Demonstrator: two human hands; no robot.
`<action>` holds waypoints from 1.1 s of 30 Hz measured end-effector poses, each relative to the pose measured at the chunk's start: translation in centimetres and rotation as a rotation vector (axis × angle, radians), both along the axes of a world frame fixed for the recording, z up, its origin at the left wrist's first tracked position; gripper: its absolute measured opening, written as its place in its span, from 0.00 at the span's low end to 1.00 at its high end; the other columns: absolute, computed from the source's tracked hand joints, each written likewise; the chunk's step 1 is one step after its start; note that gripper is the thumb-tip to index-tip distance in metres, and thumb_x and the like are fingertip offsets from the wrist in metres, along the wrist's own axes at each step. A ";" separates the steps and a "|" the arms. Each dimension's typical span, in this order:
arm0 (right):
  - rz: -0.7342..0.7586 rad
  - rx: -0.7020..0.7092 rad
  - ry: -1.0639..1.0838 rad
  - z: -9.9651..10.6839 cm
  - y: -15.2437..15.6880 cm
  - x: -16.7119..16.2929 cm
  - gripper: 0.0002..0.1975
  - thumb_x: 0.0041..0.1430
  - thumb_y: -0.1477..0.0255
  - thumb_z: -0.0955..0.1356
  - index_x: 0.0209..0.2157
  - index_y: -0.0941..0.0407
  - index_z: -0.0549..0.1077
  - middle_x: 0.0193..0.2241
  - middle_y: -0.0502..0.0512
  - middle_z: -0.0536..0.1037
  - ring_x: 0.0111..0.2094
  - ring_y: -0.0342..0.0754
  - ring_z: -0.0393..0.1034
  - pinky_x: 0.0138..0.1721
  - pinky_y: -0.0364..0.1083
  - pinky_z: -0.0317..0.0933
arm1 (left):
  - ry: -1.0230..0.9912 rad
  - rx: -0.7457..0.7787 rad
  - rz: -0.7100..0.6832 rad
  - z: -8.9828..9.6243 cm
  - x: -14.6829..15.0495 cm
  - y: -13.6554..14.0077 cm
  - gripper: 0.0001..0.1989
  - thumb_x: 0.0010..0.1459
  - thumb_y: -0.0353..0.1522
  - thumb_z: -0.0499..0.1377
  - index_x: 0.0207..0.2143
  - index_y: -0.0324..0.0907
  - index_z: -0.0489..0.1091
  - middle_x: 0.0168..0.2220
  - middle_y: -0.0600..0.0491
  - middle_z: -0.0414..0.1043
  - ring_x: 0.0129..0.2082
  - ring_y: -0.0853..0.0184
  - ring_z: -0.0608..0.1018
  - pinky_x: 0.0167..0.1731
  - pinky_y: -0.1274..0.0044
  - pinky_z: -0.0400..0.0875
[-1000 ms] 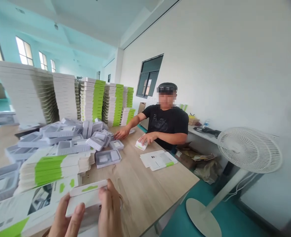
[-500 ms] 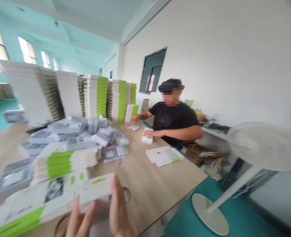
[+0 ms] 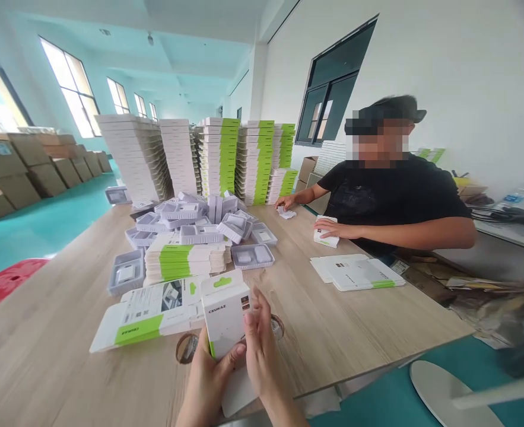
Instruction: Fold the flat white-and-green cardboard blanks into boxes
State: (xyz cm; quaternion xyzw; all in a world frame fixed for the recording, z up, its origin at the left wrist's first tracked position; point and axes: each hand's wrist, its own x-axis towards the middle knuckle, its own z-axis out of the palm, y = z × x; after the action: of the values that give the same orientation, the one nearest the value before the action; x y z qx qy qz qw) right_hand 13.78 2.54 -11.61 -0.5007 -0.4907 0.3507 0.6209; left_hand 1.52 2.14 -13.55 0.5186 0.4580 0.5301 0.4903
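Note:
Low in the head view I hold a white cardboard box upright, its green hanging tab at the top and a brown label on its upper right. My left hand is closed around its lower left side, thumb across the front. Against the right side lies my right hand, fingers pointing up and thumb towards the front edge. A white flap hangs below the box between my wrists. To the left lie flat unfolded boxes with green bands, beside a roll of tape.
Grey plastic trays are heaped behind a stack of flat cartons. Tall stacks of finished boxes line the far table edge. At right a co-worker handles a small white box, near more flat cartons.
My view has swung right to left and steadied, so the fan head has left the picture. The box in my hands now stands more upright, with its printed front towards me.

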 end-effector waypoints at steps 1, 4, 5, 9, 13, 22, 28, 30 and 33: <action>-0.021 0.029 -0.038 0.5 0.0 0.3 0.30 0.69 0.50 0.63 0.65 0.52 0.64 0.54 0.61 0.77 0.46 0.51 0.76 0.45 0.48 0.71 | -0.006 0.004 0.001 0.0 0.0 -0.1 0.28 0.53 0.46 0.70 0.51 0.40 0.75 0.52 0.39 0.81 0.53 0.47 0.81 0.52 0.63 0.77; 0.031 0.089 -0.185 2.7 0.4 1.5 0.24 0.69 0.53 0.64 0.58 0.52 0.71 0.51 0.60 0.78 0.46 0.52 0.75 0.47 0.49 0.69 | -0.015 0.006 -0.017 0.3 -0.1 -0.4 0.29 0.51 0.45 0.72 0.51 0.39 0.75 0.50 0.39 0.82 0.50 0.48 0.82 0.49 0.63 0.78; 0.061 0.078 -0.203 3.3 0.5 1.7 0.22 0.69 0.52 0.64 0.53 0.53 0.74 0.45 0.59 0.79 0.42 0.51 0.75 0.44 0.48 0.69 | -0.017 0.003 -0.005 0.4 0.0 -0.6 0.29 0.51 0.45 0.72 0.51 0.39 0.75 0.48 0.39 0.82 0.48 0.48 0.83 0.48 0.64 0.78; 0.130 -0.029 -0.093 3.4 0.4 1.1 0.25 0.69 0.50 0.63 0.55 0.53 0.71 0.38 0.55 0.81 0.34 0.50 0.75 0.36 0.46 0.68 | -0.091 -0.018 0.096 1.2 0.1 -1.3 0.27 0.51 0.45 0.72 0.48 0.40 0.76 0.46 0.41 0.83 0.45 0.51 0.83 0.43 0.67 0.78; 0.194 -0.070 -0.016 0.4 -1.0 0.0 0.30 0.66 0.50 0.66 0.62 0.51 0.68 0.53 0.60 0.81 0.49 0.55 0.78 0.45 0.48 0.72 | -0.196 -0.041 0.121 1.4 0.5 -1.7 0.27 0.49 0.47 0.73 0.46 0.41 0.75 0.45 0.42 0.83 0.43 0.52 0.83 0.44 0.67 0.78; -0.192 -0.442 -0.039 -0.5 1.7 9.8 0.39 0.59 0.38 0.60 0.55 0.56 0.73 0.47 0.68 0.84 0.45 0.65 0.80 0.35 0.55 0.74 | 0.392 0.300 0.348 -0.5 -3.8 -1.1 0.15 0.65 0.41 0.59 0.50 0.46 0.74 0.57 0.40 0.74 0.59 0.50 0.74 0.59 0.58 0.68; -0.467 -0.281 -0.273 -2.0 2.2 11.6 0.49 0.56 0.38 0.61 0.66 0.60 0.61 0.65 0.76 0.65 0.68 0.74 0.54 0.61 0.66 0.55 | 1.039 0.333 0.383 -0.9 -13.0 2.1 0.22 0.65 0.41 0.56 0.58 0.46 0.75 0.63 0.41 0.73 0.68 0.43 0.67 0.63 0.47 0.61; -0.553 -0.177 -0.394 -2.9 1.3 10.3 0.47 0.57 0.38 0.60 0.63 0.62 0.63 0.64 0.79 0.63 0.69 0.76 0.49 0.64 0.70 0.47 | 1.106 0.343 0.348 -1.2 -14.8 2.5 0.20 0.66 0.40 0.53 0.55 0.48 0.77 0.60 0.45 0.77 0.63 0.47 0.74 0.63 0.51 0.64; -0.505 0.009 -0.581 -3.9 0.2 9.0 0.32 0.64 0.42 0.58 0.46 0.56 0.73 0.46 0.73 0.76 0.52 0.70 0.68 0.54 0.67 0.61 | 1.142 0.364 0.316 -1.0 -16.0 2.2 0.21 0.67 0.42 0.50 0.52 0.50 0.80 0.57 0.46 0.79 0.59 0.50 0.79 0.60 0.55 0.70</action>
State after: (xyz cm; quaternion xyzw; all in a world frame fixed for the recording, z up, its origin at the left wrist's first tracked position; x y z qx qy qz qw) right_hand 22.81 2.72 -15.54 -0.6816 -0.5089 0.0279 0.5251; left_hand -14.44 4.35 -14.55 0.7216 0.6215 0.3047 -0.0128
